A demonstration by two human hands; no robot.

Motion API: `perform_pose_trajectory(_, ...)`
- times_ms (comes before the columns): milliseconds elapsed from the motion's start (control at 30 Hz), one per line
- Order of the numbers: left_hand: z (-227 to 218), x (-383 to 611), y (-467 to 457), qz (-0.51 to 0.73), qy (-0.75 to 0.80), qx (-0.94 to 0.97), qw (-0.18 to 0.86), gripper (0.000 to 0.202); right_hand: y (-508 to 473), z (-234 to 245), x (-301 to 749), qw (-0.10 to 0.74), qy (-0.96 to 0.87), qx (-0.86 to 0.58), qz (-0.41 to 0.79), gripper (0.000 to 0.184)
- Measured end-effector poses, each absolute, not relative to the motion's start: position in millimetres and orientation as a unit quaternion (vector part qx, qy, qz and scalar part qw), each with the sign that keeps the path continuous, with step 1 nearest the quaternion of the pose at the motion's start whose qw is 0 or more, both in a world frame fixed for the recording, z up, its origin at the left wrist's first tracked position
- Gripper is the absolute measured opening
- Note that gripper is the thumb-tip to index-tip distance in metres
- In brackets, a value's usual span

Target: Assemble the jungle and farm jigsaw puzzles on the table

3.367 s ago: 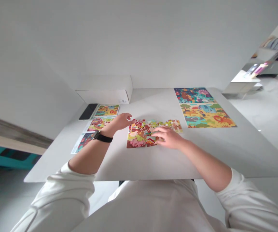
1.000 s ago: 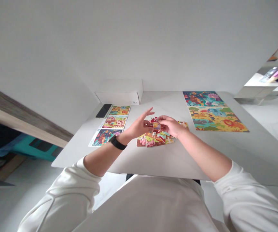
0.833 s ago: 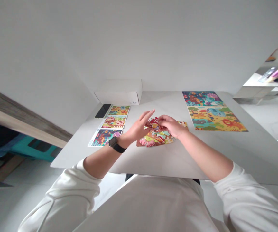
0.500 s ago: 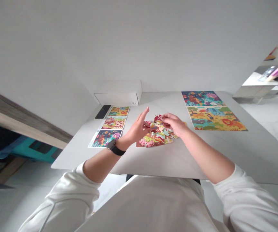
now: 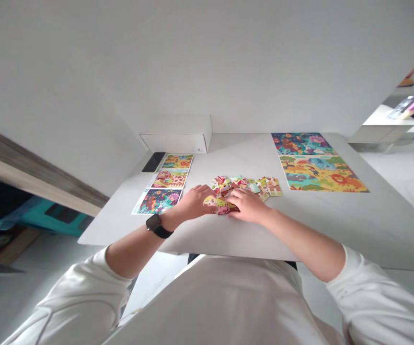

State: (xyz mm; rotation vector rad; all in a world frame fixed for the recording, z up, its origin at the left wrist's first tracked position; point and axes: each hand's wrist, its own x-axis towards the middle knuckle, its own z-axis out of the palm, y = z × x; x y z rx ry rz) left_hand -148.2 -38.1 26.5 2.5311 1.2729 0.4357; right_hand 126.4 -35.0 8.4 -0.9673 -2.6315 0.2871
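Observation:
A heap of loose colourful puzzle pieces [image 5: 250, 186] lies on the white table [image 5: 300, 220] in front of me. My left hand [image 5: 194, 200], with a black watch on its wrist, rests curled at the heap's near left edge and touches the pieces. At the heap's near side my right hand [image 5: 246, 205] lies over pieces with its fingers curled down. What either hand holds, if anything, is hidden under the fingers.
Two finished puzzles [image 5: 316, 165] lie at the far right of the table. Three picture cards [image 5: 167, 179] lie in a row at the left, with a dark phone [image 5: 153, 162] behind them. A white box [image 5: 176, 136] stands against the wall.
The joined puzzle section that both hands held up above the table has come apart into loose pieces. Both hands have dropped onto the heap on the table.

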Motion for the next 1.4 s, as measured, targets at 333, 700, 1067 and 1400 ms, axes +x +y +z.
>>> perform_pose_trajectory(333,13.2,-144.6,-58.1,0.123,0.463,0.875,0.066,0.044,-25.6,1.9,121.1,0.176,-0.905,-0.387,0.014,0.029)
perform_pose_trajectory(700,13.9,-114.7,-31.6,0.051,0.444,0.894,0.012,0.032,-8.0,15.1,170.2,0.224,-0.855,-0.467,-0.018,0.031)
perform_pose_trajectory(1067,21.8,-114.1,-22.4,0.046,0.442,0.896,0.004,0.053,-13.6,-5.2,148.7,0.143,-0.898,-0.417,-0.008,0.048)
perform_pose_trajectory(1400,39.0,-94.1,-16.7,-0.080,0.468,0.880,-0.033,0.043,1.1,4.3,143.0,0.099,-0.901,-0.423,0.015,0.058)
